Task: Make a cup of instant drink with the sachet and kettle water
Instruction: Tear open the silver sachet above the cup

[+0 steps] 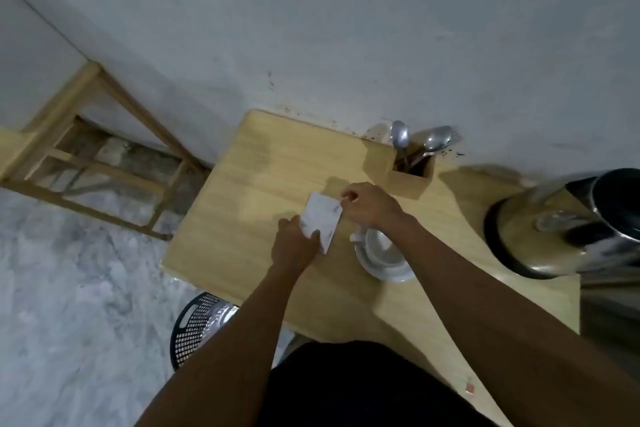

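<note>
A white sachet (pixel 321 218) is held above the wooden table (pixel 242 204) by both hands. My left hand (pixel 294 246) grips its lower left edge. My right hand (pixel 369 206) pinches its upper right corner. Just right of the sachet, partly under my right wrist, a white cup (pixel 379 248) stands on a white saucer (pixel 388 270). The steel kettle (pixel 568 222) stands at the table's right end, cut off by the frame edge.
A wooden holder (pixel 410 177) with spoons (pixel 400 135) stands at the back of the table against the grey wall. A black perforated basket (pixel 197 326) sits on the floor by the table's near left corner. A wooden frame (pixel 104 163) leans at the left.
</note>
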A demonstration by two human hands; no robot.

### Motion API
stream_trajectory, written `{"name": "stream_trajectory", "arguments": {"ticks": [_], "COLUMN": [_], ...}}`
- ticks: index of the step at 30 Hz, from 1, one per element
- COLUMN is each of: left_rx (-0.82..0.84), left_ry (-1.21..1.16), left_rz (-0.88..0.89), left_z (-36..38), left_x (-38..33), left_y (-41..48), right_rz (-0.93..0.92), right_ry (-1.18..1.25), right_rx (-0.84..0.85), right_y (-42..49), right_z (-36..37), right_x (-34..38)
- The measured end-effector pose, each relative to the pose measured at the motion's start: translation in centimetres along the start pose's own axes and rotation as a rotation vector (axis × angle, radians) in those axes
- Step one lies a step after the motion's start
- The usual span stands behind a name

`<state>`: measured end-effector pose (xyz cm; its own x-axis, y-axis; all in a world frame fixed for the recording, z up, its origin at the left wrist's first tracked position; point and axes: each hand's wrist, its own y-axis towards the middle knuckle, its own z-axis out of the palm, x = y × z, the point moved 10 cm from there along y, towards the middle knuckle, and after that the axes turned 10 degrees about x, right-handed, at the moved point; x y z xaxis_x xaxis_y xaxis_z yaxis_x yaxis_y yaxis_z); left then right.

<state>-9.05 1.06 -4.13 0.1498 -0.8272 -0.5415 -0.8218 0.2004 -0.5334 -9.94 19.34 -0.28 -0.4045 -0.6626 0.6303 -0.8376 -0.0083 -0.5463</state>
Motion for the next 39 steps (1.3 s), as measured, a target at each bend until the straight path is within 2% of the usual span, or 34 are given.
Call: {"name": "stream_trajectory", "arguments": {"ticks": [3, 6, 15, 17, 20, 24, 29, 39], "left_rx": [-0.007, -0.005, -0.038, -0.089, -0.178, -0.040, 0.159, 0.230], "left_ry": [0.149, 0.216, 0.263, 0.213, -0.016, -0.259, -0.441, -0.447], "left_rz": [-0.067, -0.058, -0.002, 0.030, 0.080, 0.163, 0.373, 0.553], "left_z": [-0.2, -0.2, -0.4, -1.3, -3.7, -5.5, -7.8, -10.0], "left_x": [0.6, 0.7, 1.2, 1.0, 0.4, -0.8, -5.3, -9.8], "left_y": [1.1, 1.6, 2.1, 1.9, 1.7, 2.8, 1.6, -2.3], "right_rz": [0.107, 0.161, 0.177, 0.132, 0.007, -0.070, -0.093, -0.175], "right_ry": [-0.095, -0.161, -0.154, -0.035, 0.137, 0.308, 0.362, 0.383], "right_rx": [0.099, 0.168, 0.069, 0.071, 0.084, 0.049, -0.023, -0.227], "right_y": [2.3, 3.8, 5.5, 5.0, 3.3, 0.2, -2.4, -7.3], "right_z": [1.4, 2.9, 3.5, 3.4, 2.6, 0.7, -1.2, -3.1], "right_x": [-0.6, -1.1, -0.9, -0.5, 1.1, 2.8, 4.5, 6.5]}}
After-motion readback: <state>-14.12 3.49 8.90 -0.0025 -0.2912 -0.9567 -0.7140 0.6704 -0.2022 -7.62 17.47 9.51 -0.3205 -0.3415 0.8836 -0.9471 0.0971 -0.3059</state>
